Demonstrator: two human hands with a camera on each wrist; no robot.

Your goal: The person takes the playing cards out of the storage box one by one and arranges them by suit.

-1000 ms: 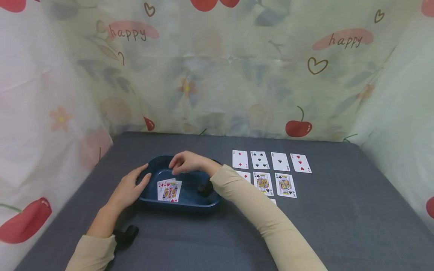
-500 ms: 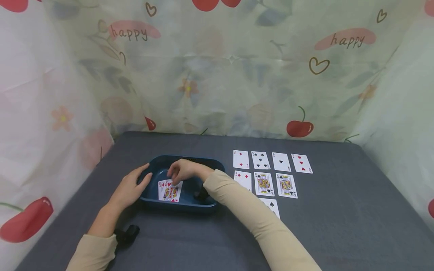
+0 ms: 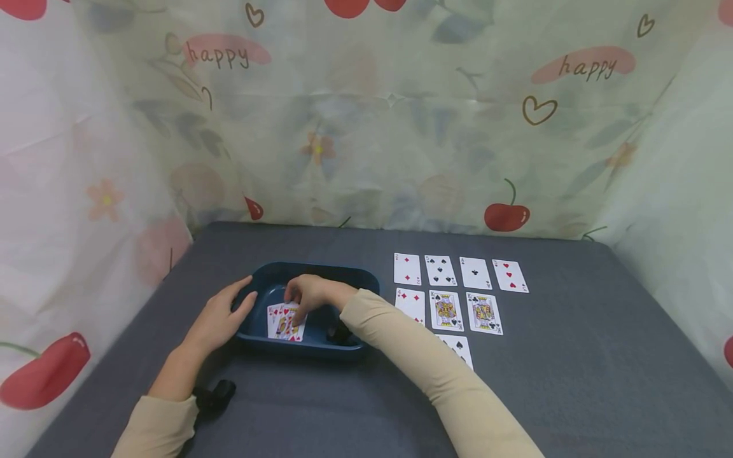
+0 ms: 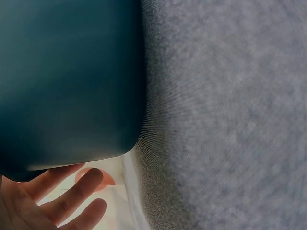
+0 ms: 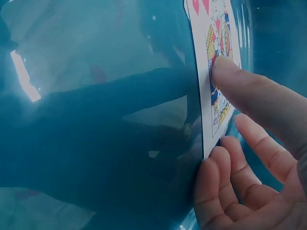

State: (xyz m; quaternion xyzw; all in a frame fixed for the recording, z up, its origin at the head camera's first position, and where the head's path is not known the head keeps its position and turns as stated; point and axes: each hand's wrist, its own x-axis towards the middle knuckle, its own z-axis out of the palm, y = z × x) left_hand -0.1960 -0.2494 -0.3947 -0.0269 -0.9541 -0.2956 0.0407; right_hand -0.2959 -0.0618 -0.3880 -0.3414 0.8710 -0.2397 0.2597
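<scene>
A dark blue tray [image 3: 350, 275] sits on the grey cloth and holds a small stack of playing cards [image 3: 276, 321] with a red court card [image 5: 216, 28] on top. My right hand [image 3: 306, 294] reaches into the tray. Its index fingertip presses on the top card's face and the other fingertips [image 5: 211, 177] curl against the card's edge. My left hand [image 3: 220, 318] rests with straight fingers [image 4: 72, 191] against the tray's [image 4: 67, 81] left outer wall.
To the right of the tray, several cards [image 3: 460, 272] lie face up in rows on the grey table [image 3: 572, 356]. A black wrist strap [image 3: 214, 394] shows by my left sleeve. Patterned curtains [image 3: 366, 114] close in the back and sides.
My right hand has come down from above the tray's far rim into the tray and now touches the top card. The left hand has stayed at the tray's side.
</scene>
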